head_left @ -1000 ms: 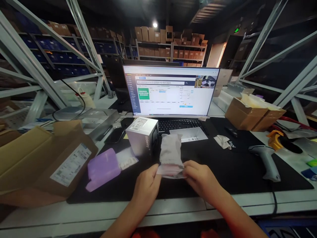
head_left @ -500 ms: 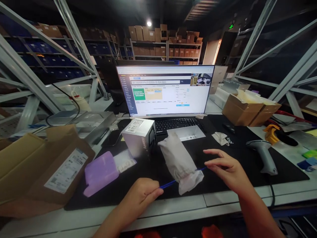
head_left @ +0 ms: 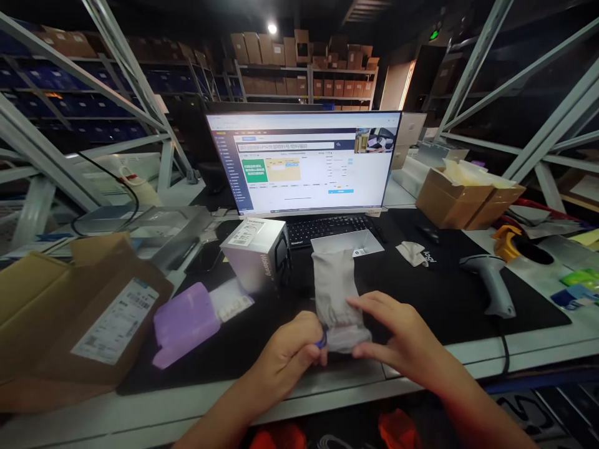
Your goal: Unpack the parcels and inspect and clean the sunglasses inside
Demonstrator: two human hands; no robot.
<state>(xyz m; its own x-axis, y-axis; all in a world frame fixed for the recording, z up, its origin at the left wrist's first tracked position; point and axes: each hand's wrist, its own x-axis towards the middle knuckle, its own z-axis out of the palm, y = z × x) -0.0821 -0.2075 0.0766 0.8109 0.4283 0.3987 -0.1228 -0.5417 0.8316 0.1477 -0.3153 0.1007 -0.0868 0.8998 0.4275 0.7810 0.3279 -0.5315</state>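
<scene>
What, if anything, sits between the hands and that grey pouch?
Nothing visible. The left hand pinches the blue cord at the gathered end of the pouch, and the right hand grips that end directly. The white box stands apart, to its left.

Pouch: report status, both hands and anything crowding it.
Left hand pinches blue cord at pouch mouth. Right hand grips the gathered end. Pouch flat on mat; white box close on its left, apart.

One head-worn camera looks forward and down from close above the table [head_left: 421,368], facing the monitor [head_left: 304,162] straight ahead.
</scene>
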